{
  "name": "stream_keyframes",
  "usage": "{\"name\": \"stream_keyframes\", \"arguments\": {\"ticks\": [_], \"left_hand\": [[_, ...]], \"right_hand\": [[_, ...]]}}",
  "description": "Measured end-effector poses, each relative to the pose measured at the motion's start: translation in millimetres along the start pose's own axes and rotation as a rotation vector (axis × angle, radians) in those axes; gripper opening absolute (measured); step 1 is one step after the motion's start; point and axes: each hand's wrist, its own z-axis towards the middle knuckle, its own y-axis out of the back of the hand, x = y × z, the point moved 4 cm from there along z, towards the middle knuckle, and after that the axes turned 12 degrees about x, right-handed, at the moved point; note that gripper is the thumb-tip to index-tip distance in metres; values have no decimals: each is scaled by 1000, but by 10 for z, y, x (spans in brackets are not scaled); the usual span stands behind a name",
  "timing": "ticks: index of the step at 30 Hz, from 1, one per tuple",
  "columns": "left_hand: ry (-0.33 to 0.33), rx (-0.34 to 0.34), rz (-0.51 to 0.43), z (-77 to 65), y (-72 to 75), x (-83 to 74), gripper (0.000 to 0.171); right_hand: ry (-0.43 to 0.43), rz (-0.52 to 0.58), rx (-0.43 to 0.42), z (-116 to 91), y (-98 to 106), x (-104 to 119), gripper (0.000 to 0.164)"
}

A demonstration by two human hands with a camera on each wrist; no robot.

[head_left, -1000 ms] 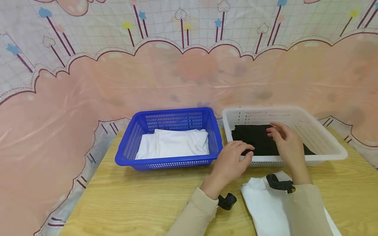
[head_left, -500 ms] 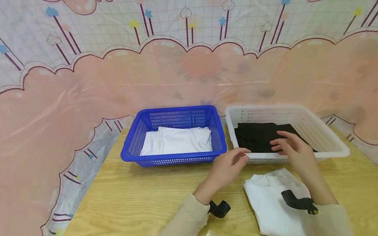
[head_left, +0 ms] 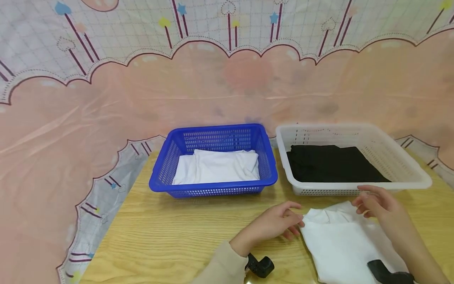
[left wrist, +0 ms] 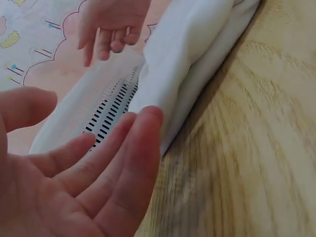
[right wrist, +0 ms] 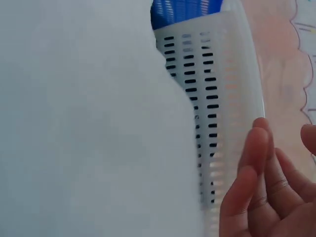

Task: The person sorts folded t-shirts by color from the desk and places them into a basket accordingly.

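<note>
A folded white garment (head_left: 349, 244) lies on the wooden table in front of the white basket. At its left edge is my left hand (head_left: 276, 224), fingers loosely bent and fingertips right by the cloth. Over its far right corner hovers my right hand (head_left: 383, 207), fingers relaxed with nothing between them. In the left wrist view the garment (left wrist: 197, 44) shows thick soft folds beyond my left fingers (left wrist: 136, 168). The right wrist view has the garment (right wrist: 94, 123) filling the left side, with my right fingers (right wrist: 247, 192) apart from it.
The blue basket (head_left: 216, 189) at the back left holds folded white cloth (head_left: 223, 167). Beside it on the right, the white basket (head_left: 408, 173) contains folded black cloth (head_left: 330, 163). Behind both hangs a patterned curtain (head_left: 198, 86). The wooden table (head_left: 159, 240) extends to the left.
Both hands have drawn back from the white basket toward me and come down to the folded white garment. The black cloth in the basket is now fully uncovered by the hands.
</note>
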Motion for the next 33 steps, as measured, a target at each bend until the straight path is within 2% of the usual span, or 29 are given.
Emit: {"name": "stream_keyframes", "arguments": {"ticks": [3, 6, 9, 13, 17, 22, 25, 29, 33], "left_hand": [[46, -13, -2, 1, -9, 42, 38], [92, -34, -1, -10, 7, 77, 43], [120, -9, -14, -13, 4, 119, 49], [122, 41, -31, -3, -14, 160, 43], [122, 58, -52, 4, -17, 176, 36], [130, 64, -113, 39, -3, 199, 35], [137, 81, -126, 55, 0, 211, 33], [145, 137, -85, 45, -10, 202, 34], [164, 192, -32, 14, -14, 193, 34]], "right_hand": [[-51, 0, 6, -60, 21, -113, 29], [-136, 14, 16, -81, 54, -218, 29], [-237, 4, 45, -100, 74, -317, 35], [-357, -20, 126, -144, 82, -435, 51], [-449, -69, 224, -174, 120, -559, 63], [-535, -109, 297, -221, 200, -717, 73], [-554, -153, 331, -243, 241, -762, 75], [-578, -189, 389, -245, 261, -742, 76], [-638, -145, 449, -225, 217, -698, 79]]}}
